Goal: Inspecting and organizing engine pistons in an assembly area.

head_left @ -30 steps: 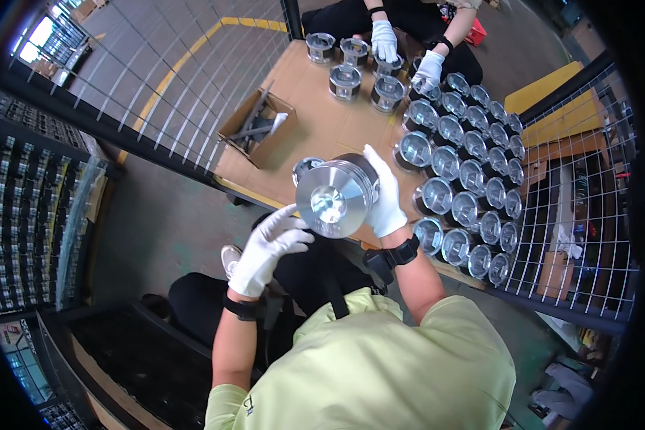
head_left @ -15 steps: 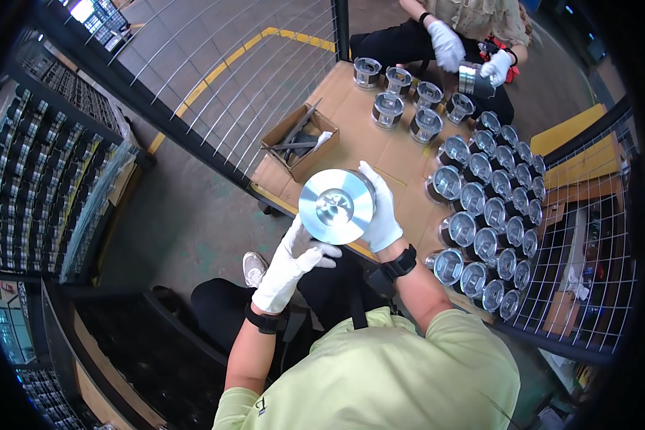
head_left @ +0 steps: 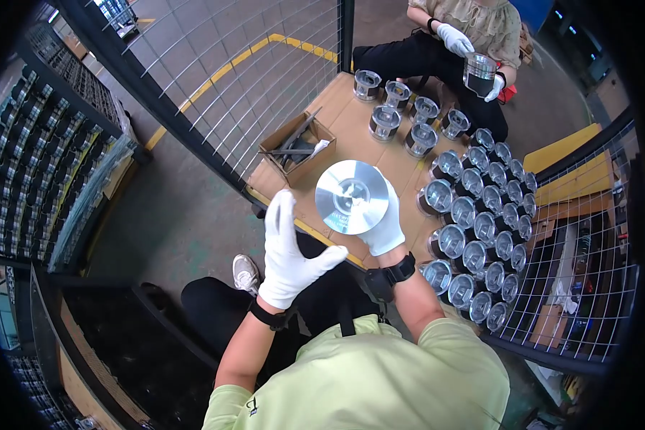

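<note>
One metal piston (head_left: 352,196) clamped in right hand (head_left: 382,228), flat crown toward camera; left hand (head_left: 288,252) open, fingers spread, just beside it.

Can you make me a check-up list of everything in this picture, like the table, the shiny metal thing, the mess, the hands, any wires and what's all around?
Surface: brown board, low to the floor, partly bare.
Job's things: round shiny metal part, flat face toward the camera, held up above the board's near edge.
Clutter: rows of similar metal parts standing on the board's right side; open cardboard box with dark tools inside.
Hands: right hand, white-gloved, grips the round part from behind; left hand, white-gloved, open beside it, not touching it.
Cables: nothing seen.
Surroundings: wire mesh fence at left; yellow floor line; dark racks far left; another person's gloved hands holding a similar part at the far end.
</note>
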The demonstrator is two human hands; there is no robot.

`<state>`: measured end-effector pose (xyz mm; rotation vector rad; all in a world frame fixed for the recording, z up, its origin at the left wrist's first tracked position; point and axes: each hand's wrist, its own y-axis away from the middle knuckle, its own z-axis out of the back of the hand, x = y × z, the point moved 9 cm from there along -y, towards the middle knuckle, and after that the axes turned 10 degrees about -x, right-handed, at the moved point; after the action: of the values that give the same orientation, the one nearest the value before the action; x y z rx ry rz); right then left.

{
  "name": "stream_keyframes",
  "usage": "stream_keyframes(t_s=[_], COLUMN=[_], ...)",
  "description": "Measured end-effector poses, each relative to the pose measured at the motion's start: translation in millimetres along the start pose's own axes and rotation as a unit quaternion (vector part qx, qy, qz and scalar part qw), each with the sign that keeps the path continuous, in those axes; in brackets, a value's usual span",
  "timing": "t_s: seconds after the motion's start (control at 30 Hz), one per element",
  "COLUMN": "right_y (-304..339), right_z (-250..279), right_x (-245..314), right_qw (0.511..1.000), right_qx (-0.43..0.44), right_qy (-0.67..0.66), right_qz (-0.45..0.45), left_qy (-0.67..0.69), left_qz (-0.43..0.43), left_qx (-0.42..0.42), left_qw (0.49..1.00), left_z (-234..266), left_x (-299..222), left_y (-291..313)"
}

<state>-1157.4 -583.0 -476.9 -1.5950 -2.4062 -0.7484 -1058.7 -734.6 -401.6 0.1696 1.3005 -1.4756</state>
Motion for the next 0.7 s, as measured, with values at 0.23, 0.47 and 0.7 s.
stream_keyframes(t_s=[0.23,0.47,0.7], right_y=[-10.7,-2.0,24.9], right_z=[12.3,-9.9,-78.7], right_x=[-6.5,29.8,14.2], right_qw=[0.997,0.986,0.862], right_qx=[-0.049,-0.091,0.173], right_qy=[-0.027,0.099,0.447], right_qz=[-0.049,0.101,0.166], left_qy=[0.357,0.586,0.754], left_qz=[0.371,0.504,0.549], left_qx=[0.079,0.261,0.14], left_qw=[0.853,0.578,0.333], left_z=[-34.7,-61.2,-66.6], left_x=[49.1,-6.3,1.9], left_y=[19.9,45.3,51.0])
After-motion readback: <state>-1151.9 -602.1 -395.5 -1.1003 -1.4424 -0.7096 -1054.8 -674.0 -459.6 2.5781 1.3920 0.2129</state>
